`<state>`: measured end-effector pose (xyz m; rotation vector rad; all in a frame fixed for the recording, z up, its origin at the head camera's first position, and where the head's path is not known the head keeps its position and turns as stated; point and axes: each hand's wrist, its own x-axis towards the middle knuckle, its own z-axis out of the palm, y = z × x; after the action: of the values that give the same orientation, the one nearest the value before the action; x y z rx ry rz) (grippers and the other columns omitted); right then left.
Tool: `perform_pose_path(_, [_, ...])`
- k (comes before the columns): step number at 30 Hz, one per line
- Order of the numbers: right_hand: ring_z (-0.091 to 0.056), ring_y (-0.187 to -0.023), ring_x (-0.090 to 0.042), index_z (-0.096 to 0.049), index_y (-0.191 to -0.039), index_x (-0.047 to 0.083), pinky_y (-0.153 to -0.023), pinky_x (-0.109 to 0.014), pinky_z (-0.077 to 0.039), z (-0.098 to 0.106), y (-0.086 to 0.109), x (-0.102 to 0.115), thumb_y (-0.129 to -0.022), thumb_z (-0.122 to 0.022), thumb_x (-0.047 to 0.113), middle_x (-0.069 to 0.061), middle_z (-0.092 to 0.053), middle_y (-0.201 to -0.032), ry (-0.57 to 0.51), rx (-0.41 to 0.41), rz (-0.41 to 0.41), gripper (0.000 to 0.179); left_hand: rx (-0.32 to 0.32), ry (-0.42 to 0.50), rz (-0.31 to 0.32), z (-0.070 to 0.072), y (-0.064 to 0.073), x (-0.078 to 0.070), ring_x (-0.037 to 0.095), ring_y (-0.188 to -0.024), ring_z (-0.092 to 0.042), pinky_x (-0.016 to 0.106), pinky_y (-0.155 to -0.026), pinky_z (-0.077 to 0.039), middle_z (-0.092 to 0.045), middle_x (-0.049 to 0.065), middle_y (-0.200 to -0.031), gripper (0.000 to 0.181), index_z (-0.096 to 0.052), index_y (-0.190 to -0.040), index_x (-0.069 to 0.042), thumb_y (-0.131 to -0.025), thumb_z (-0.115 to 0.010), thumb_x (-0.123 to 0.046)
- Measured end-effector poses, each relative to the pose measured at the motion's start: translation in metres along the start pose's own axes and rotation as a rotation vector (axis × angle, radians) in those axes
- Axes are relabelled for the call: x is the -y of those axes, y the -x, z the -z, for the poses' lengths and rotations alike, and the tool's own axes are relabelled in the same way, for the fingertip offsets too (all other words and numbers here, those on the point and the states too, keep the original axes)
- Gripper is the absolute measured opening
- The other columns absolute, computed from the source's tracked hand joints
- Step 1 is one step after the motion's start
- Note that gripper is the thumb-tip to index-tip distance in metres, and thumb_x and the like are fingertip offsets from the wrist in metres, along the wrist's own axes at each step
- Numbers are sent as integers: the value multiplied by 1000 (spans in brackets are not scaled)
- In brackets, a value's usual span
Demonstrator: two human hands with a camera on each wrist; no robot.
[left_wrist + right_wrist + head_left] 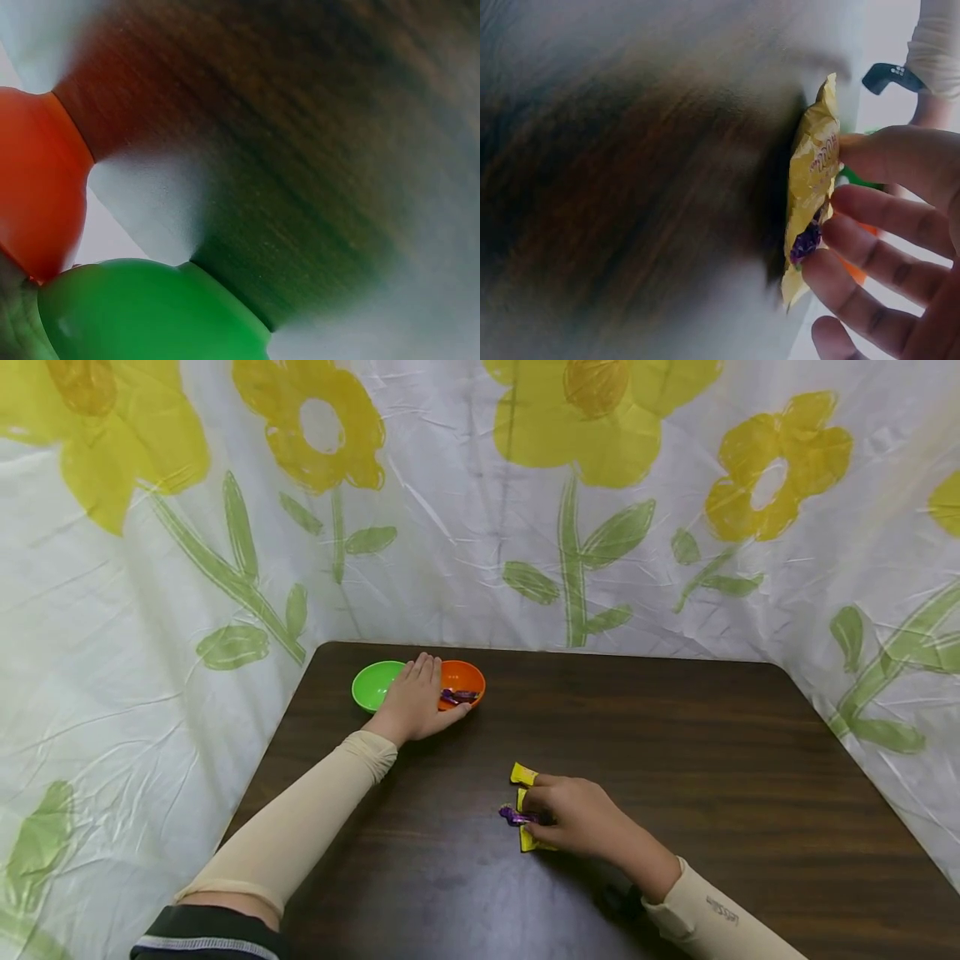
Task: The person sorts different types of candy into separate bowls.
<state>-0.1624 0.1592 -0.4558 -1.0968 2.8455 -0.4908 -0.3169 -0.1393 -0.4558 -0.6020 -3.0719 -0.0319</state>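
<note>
My left hand (417, 697) lies with straight fingers across the place where a green bowl (369, 687) and an orange bowl (472, 677) meet, its thumb stretched along the orange rim. Purple-wrapped candies (459, 697) lie inside the orange bowl. At mid-table my right hand (581, 814) curls its fingers round wrapped candies: a purple one (513, 816) and yellow ones (534, 841). Another yellow candy (523, 774) touches a fingertip. In the right wrist view, thumb and fingers touch a yellow wrapper (810, 180), with purple foil (808, 240) beside it. The palm hides part of the candies.
The dark wooden table (675, 718) ends at a white curtain (450, 527) with yellow flowers, which hangs behind it and at both sides. In the left wrist view the two bowls stand side by side, with a sliver of hand at the left edge.
</note>
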Motion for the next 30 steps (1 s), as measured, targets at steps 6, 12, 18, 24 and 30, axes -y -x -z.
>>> perform_pose_path(6, [-46, -65, 4, -71, -89, 24, -56, -18, -41, -3, -3, 1, -89, -85, 24, 12, -60, -85, 26, -19, 31, 14, 8, 5, 2, -2, 0, 1, 41, -163, -23, 51, -135, -17, -29, 27, -172, 108, -25, -164, 9, -101, -35, -78])
perform_pose_path(12, [-42, -62, 2, -70, -87, 25, -54, -19, -37, -6, -8, 3, -88, -83, 23, 14, -55, -81, 40, -7, 22, 13, 7, 7, 1, -1, 0, 0, 42, -163, -23, 51, -135, -17, -28, 27, -172, 108, -25, -164, 9, -101, -35, -78])
perform_pose_path(18, [-43, -61, 0, -71, -87, 23, -53, -20, -38, -6, -15, 6, -89, -84, 27, 13, -55, -81, 55, 40, -19, 13, 9, 12, 4, 0, 0, 0, 41, -164, -22, 51, -135, -16, -26, 27, -173, 108, -24, -165, 9, -101, -35, -78])
perform_pose_path(24, [-43, -61, -1, -70, -85, 23, -53, -21, -39, -6, -19, 8, -90, -83, 29, 12, -55, -80, 89, 59, -14, 16, -6, 24, 3, 0, 2, -1, 42, -163, -23, 52, -135, -18, -29, 28, -172, 107, -25, -164, 10, -101, -38, -76])
perform_pose_path(30, [-43, -62, 0, -71, -87, 23, -55, -20, -40, -10, -22, 9, -91, -83, 29, 13, -58, -82, 99, 51, 27, 14, -4, 26, 6, 2, 4, -1, 41, -163, -24, 51, -135, -18, -29, 27, -172, 106, -26, -164, 9, -101, -38, -76])
